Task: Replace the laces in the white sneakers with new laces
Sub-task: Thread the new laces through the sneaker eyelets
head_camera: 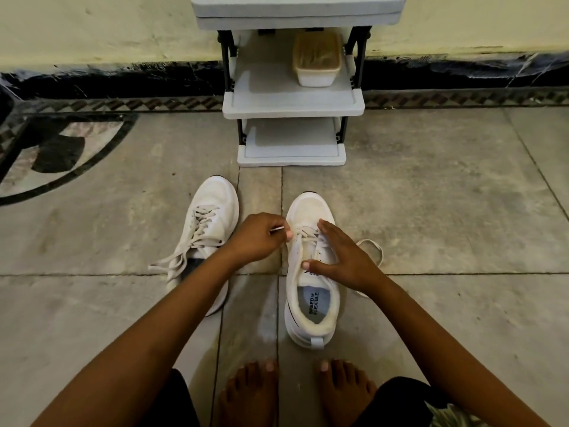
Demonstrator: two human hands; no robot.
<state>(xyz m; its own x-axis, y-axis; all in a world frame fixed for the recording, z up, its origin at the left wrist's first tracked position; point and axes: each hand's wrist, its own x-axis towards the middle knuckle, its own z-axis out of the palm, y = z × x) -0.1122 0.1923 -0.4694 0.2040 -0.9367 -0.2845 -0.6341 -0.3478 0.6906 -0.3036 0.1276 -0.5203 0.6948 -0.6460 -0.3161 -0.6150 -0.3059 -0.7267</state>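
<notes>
White sneaker (295, 285) flat on the tiled floor (446, 217) right beneath both hands, toe pointing away, heel nearest the bare feet (249, 392). Printed on its blue-grey insole (314, 303): "SPEED FLEXIBLE", with a small round mark after the first word. Dark logo and some lettering on the tongue, mostly under the thumb, unreadable.

Left hand (258, 238) curled closed, thumb and forefinger pinching the stiff tip of a white lace (277, 230) just left of the sneaker's eyelets. Right hand (345, 257) spread open and laid over the lacing, fingers stretched toward the toe, thumb pressed on the tongue, nothing gripped.

Just right of the right hand, a loose white lace (374, 251) looping on the floor and passing behind the wrist; hard to say whether it joins the pinched one.

Left of the left hand and partly hidden by that forearm, a second white sneaker (206, 211), fully laced, lace ends trailing on the floor.

Well beyond both hands, against the wall, a grey shoe rack (292, 103) with a lidded plastic container (317, 61) on a shelf.
</notes>
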